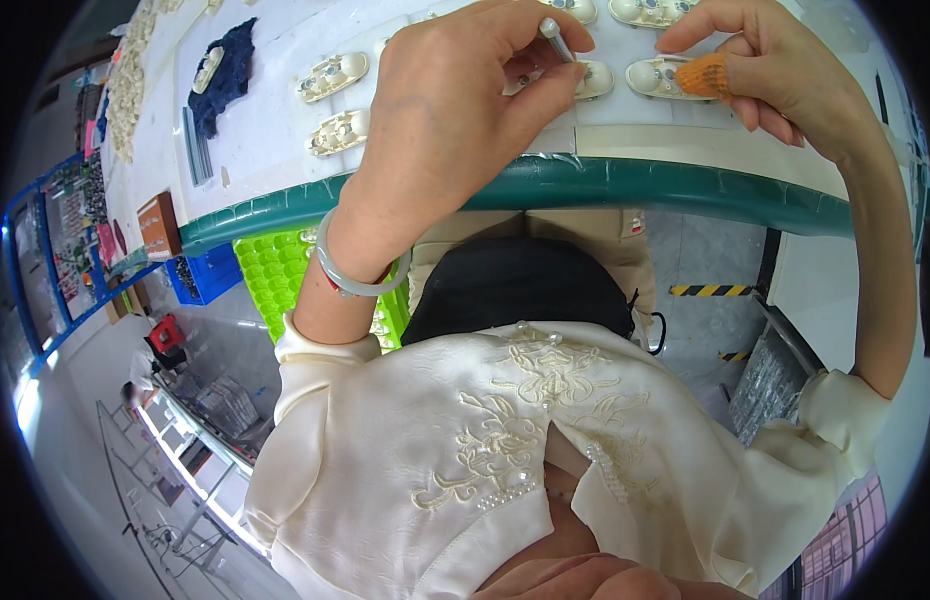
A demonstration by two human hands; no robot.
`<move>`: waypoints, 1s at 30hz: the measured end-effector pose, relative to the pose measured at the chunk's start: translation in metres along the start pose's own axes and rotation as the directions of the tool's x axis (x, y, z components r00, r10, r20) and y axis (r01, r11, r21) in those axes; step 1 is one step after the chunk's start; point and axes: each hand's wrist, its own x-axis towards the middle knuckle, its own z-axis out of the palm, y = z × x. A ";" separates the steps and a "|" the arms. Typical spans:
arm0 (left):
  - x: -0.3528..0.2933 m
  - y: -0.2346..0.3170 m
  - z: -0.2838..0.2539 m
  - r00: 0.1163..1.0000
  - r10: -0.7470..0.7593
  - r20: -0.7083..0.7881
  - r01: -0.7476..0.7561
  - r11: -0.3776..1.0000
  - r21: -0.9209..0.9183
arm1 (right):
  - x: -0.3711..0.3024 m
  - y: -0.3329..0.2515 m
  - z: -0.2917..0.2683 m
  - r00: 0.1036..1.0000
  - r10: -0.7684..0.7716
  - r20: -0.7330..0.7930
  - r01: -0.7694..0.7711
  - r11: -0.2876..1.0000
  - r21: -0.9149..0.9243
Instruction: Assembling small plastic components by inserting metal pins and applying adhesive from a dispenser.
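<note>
My left hand is closed, thumb and fingers pinching a thin, pale, pen-like stick with a rounded end. Below it lies an oval, cream, pearl-studded ornament, partly hidden by the fingers. My right hand has its fingers apart and curved over another such ornament. An orange, ribbed finger cover on one of its digits rests against this ornament's right part. The index fingertip is just beyond its far edge. Two more ornaments sit left of my left hand.
The white worktop ends in a green padded edge. A dark blue cloth lies at the left with an ornament on it, near a heap of cream beads. More ornaments line the far side. Below the edge are a green tray and a blue bin.
</note>
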 end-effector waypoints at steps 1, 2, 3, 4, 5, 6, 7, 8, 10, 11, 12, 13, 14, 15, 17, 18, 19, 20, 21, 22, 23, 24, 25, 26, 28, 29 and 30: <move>0.000 0.000 -0.001 1.000 -0.004 -0.005 0.004 1.000 0.000 | 0.000 0.002 0.000 1.000 -0.001 0.003 0.001 1.000 -0.005; 0.000 0.001 -0.001 1.000 -0.016 0.007 0.016 1.000 0.005 | -0.001 0.008 -0.001 0.998 -0.069 -0.011 0.069 0.996 0.050; 0.001 0.002 -0.001 0.999 -0.027 0.019 0.027 1.000 0.011 | -0.002 0.010 -0.001 0.990 -0.135 -0.030 0.138 0.985 0.104; 0.000 0.002 -0.001 0.999 -0.026 0.018 0.026 1.000 0.010 | -0.001 0.008 0.001 0.990 -0.135 -0.031 0.137 0.985 0.103; 0.000 0.003 -0.001 0.999 -0.050 0.013 0.050 0.999 0.011 | -0.002 0.001 0.007 0.985 -0.170 0.007 0.168 0.981 0.101; 0.000 0.003 0.000 0.997 -0.074 0.008 0.074 0.997 0.010 | -0.002 -0.005 0.012 0.978 -0.204 0.043 0.199 0.975 0.098; 0.000 0.003 0.000 0.997 -0.069 0.014 0.069 0.998 0.006 | 0.000 -0.008 0.014 0.980 -0.198 0.037 0.193 0.976 0.101; -0.001 0.004 0.000 0.995 -0.101 0.012 0.101 0.995 0.005 | 0.004 -0.011 0.015 0.958 -0.254 0.133 0.239 0.964 0.120; 0.000 0.003 0.002 0.991 -0.130 0.014 0.130 0.992 0.001 | 0.012 -0.012 0.016 0.926 -0.306 0.222 0.279 0.949 0.145; 0.000 0.001 0.003 0.993 -0.116 0.000 0.116 0.993 -0.027 | 0.016 -0.012 0.018 0.916 -0.311 0.254 0.286 0.949 0.132; 0.000 0.000 0.003 0.995 -0.103 -0.014 0.102 0.993 -0.055 | 0.019 -0.012 0.019 0.905 -0.316 0.286 0.293 0.949 0.119; 0.001 -0.001 0.003 0.994 -0.104 -0.015 0.103 0.993 -0.055 | 0.019 -0.012 0.019 0.905 -0.316 0.287 0.294 0.949 0.118; 0.001 -0.001 0.002 0.998 -0.062 -0.021 0.061 0.997 -0.046 | 0.019 -0.012 0.020 0.907 -0.319 0.276 0.296 0.947 0.122; 0.001 -0.002 0.002 0.999 -0.019 -0.026 0.018 0.999 -0.036 | 0.018 -0.012 0.020 0.909 -0.322 0.266 0.298 0.946 0.125; 0.000 -0.006 0.001 0.998 -0.062 -0.033 0.058 0.992 -0.115 | 0.015 -0.016 0.022 0.916 -0.313 0.253 0.297 0.950 0.100; -0.001 -0.008 0.000 0.994 -0.102 -0.033 0.094 0.977 -0.194 | 0.014 -0.019 0.022 0.923 -0.304 0.234 0.294 0.953 0.077; -0.001 -0.007 -0.004 0.994 -0.104 -0.037 0.095 0.977 -0.191 | 0.014 -0.021 0.023 0.921 -0.308 0.237 0.298 0.951 0.075; 0.001 -0.006 -0.010 0.964 -0.265 -0.040 0.236 0.909 -0.342 | 0.014 -0.023 0.022 0.926 -0.297 0.233 0.291 0.955 0.059; 0.003 -0.004 -0.014 0.909 -0.417 -0.016 0.358 0.798 -0.484 | 0.014 -0.024 0.022 0.931 -0.286 0.229 0.283 0.958 0.043; 0.006 0.001 -0.016 0.887 -0.436 -0.152 0.304 0.798 -0.520 | 0.014 -0.027 0.022 0.931 -0.284 0.228 0.281 0.959 0.043; 0.005 0.007 -0.020 0.894 -0.398 -0.204 0.248 0.820 -0.516 | 0.012 -0.031 0.023 0.941 -0.254 0.225 0.254 0.967 0.026; 0.003 0.010 -0.023 0.898 -0.359 -0.255 0.192 0.840 -0.508 | 0.012 -0.034 0.024 0.949 -0.223 0.221 0.227 0.974 0.009; 0.010 -0.006 -0.016 0.894 -0.364 -0.261 0.193 0.839 -0.508 | 0.012 -0.034 0.024 0.947 -0.225 0.227 0.230 0.973 0.004; 0.021 -0.035 -0.007 0.932 0.126 -0.341 -0.324 0.712 -0.623 | 0.012 -0.035 0.026 0.949 -0.219 0.227 0.226 0.974 -0.009; 0.026 -0.055 0.001 0.670 0.611 -0.422 -0.715 0.378 -0.587 | 0.012 -0.036 0.026 0.953 -0.207 0.221 0.217 0.976 -0.019; 0.010 -0.023 -0.011 0.912 0.386 -0.137 -0.409 0.841 -0.354 | 0.013 -0.035 0.023 0.962 -0.177 0.206 0.188 0.982 -0.035; -0.005 0.010 -0.026 1.000 -0.008 0.020 0.007 0.999 0.051 | 0.014 -0.034 0.021 0.970 -0.149 0.193 0.161 0.986 -0.052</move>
